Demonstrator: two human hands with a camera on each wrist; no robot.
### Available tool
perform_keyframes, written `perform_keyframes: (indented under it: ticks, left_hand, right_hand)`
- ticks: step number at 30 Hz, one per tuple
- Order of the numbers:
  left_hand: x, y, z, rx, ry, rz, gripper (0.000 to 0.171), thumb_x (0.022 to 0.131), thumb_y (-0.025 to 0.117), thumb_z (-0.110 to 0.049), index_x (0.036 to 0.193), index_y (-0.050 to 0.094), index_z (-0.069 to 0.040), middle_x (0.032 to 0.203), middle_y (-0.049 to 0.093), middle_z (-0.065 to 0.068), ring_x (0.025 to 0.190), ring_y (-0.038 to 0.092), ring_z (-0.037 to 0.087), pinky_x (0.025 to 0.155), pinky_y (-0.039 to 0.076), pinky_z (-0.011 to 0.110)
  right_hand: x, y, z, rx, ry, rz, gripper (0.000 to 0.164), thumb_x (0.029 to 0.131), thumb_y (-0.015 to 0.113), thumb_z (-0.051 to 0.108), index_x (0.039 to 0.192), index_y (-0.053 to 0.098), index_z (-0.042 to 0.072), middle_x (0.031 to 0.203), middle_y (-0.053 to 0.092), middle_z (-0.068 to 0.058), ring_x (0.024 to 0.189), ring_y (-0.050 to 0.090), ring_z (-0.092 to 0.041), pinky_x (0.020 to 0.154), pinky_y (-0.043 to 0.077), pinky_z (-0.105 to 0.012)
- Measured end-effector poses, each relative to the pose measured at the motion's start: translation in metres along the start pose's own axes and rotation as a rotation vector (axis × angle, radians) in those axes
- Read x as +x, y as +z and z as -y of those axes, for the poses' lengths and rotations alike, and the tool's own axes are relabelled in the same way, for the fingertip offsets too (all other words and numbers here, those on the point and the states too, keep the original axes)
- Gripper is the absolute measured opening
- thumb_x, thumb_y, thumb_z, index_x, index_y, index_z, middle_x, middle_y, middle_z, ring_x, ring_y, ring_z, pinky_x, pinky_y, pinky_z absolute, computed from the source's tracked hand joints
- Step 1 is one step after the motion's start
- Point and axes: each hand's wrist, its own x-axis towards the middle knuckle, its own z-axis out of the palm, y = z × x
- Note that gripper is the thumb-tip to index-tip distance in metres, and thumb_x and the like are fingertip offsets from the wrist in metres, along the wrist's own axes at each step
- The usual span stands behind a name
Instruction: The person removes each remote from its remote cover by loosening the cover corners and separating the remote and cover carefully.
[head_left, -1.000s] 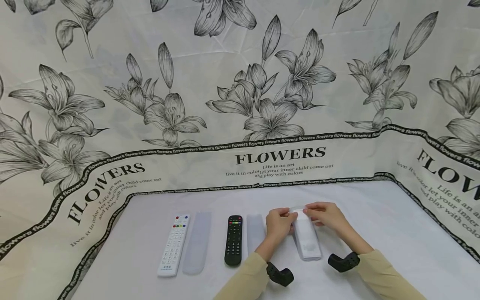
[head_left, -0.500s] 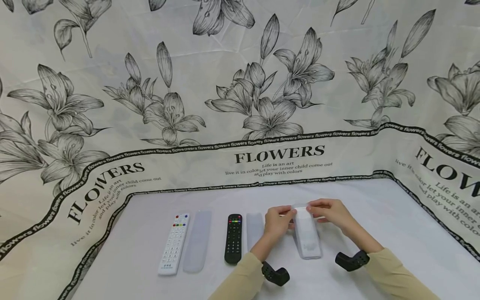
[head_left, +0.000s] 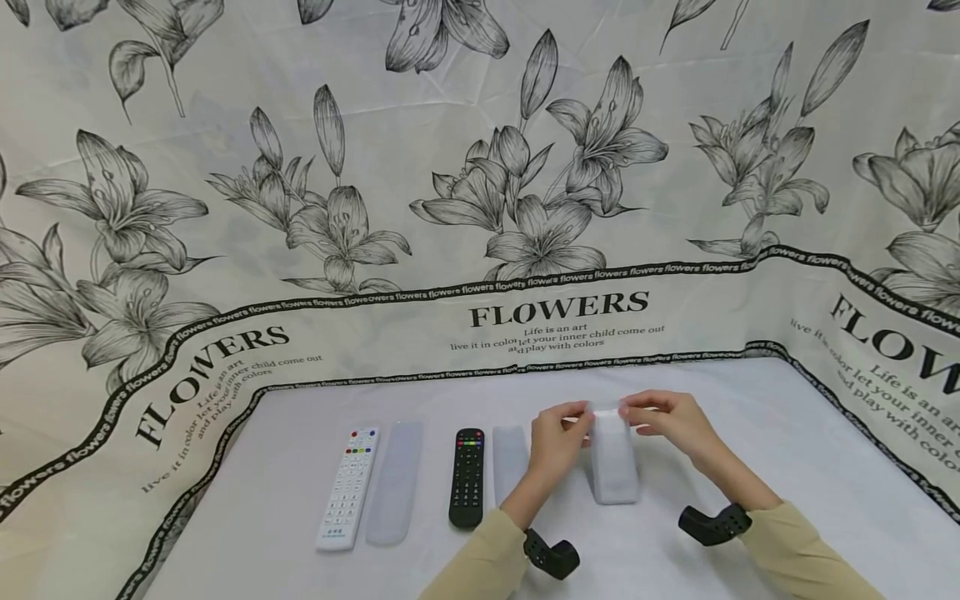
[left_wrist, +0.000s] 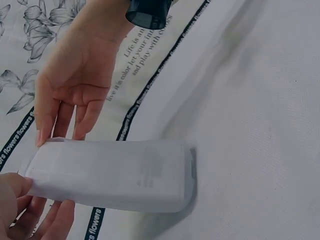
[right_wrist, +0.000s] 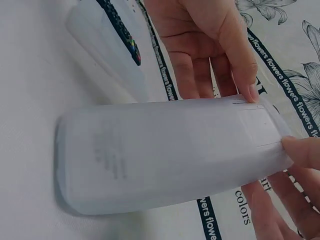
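Observation:
Both hands hold a white remote control inside a translucent sleeve [head_left: 615, 467] by its far end, on the right side of the table. My left hand [head_left: 555, 437] pinches the left corner between thumb and fingers. The right hand [head_left: 671, 423] pinches the opposite corner. In the right wrist view the smooth sleeve [right_wrist: 150, 155] covers the remote, and faint vent-like lines show through near its broad end. The far end is raised, while the near end is at or close to the cloth. No buttons show on the visible side.
Left of the hands lie a white remote control [head_left: 348, 490], a translucent sleeve [head_left: 395, 483], a black remote control [head_left: 467, 479] and another sleeve [head_left: 510, 458], partly hidden by the left arm. A flower-printed cloth [head_left: 562, 325] stands behind the white table.
Both hands have risen slightly and moved away from me with the sleeved remote. Its near end has shifted the same way, and its upper side looks hazier. The other remotes stay put.

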Motion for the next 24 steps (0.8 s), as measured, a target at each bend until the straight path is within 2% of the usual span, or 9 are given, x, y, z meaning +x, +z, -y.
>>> perform_keyframes:
  ticks: [6, 11, 14, 18, 24]
  left_hand:
    - [0.000, -0.001, -0.003, 0.016, 0.124, -0.068, 0.020, 0.089, 0.065, -0.008, 0.107, 0.072, -0.001, 0.094, 0.071, 0.010, 0.071, 0.062, 0.002, 0.058, 0.054, 0.014]
    - [-0.003, -0.001, -0.002, 0.053, 0.178, -0.083, 0.019, 0.090, 0.064, -0.009, 0.107, 0.072, -0.003, 0.097, 0.072, 0.010, 0.075, 0.065, 0.005, 0.060, 0.053, 0.013]
    - [-0.007, -0.001, -0.001, 0.077, 0.201, -0.083, 0.019, 0.091, 0.064, -0.009, 0.106, 0.072, -0.003, 0.098, 0.072, 0.010, 0.076, 0.066, 0.007, 0.061, 0.053, 0.012]
    - [-0.015, 0.001, 0.000, 0.103, 0.247, -0.093, 0.017, 0.090, 0.064, -0.009, 0.104, 0.073, -0.002, 0.095, 0.072, 0.009, 0.076, 0.067, 0.008, 0.062, 0.052, 0.011]
    - [-0.022, 0.003, -0.001, 0.138, 0.295, -0.112, 0.017, 0.091, 0.063, -0.011, 0.102, 0.074, -0.003, 0.093, 0.073, 0.007, 0.078, 0.066, 0.007, 0.064, 0.052, 0.012]
  right_hand:
    - [0.000, -0.001, 0.003, 0.033, -0.066, -0.053, 0.040, 0.090, 0.067, 0.028, 0.115, 0.066, -0.004, 0.108, 0.071, -0.009, 0.081, 0.063, 0.005, 0.076, 0.058, -0.028]
    - [-0.004, 0.001, 0.001, 0.048, -0.111, -0.083, 0.036, 0.089, 0.068, 0.025, 0.111, 0.068, -0.004, 0.094, 0.072, 0.013, 0.081, 0.062, 0.006, 0.074, 0.055, -0.020]
    - [-0.009, 0.002, -0.002, 0.074, -0.149, -0.092, 0.031, 0.089, 0.068, 0.019, 0.106, 0.069, -0.006, 0.088, 0.069, 0.023, 0.081, 0.062, 0.006, 0.073, 0.055, -0.019]
    - [-0.017, 0.002, -0.008, 0.086, -0.177, -0.111, 0.025, 0.088, 0.069, 0.016, 0.100, 0.071, -0.006, 0.087, 0.069, 0.024, 0.081, 0.063, 0.005, 0.072, 0.055, -0.020]
    - [-0.024, 0.002, -0.011, 0.071, -0.165, -0.119, 0.023, 0.088, 0.069, 0.018, 0.097, 0.072, -0.003, 0.087, 0.068, 0.025, 0.081, 0.063, 0.004, 0.073, 0.054, -0.020]
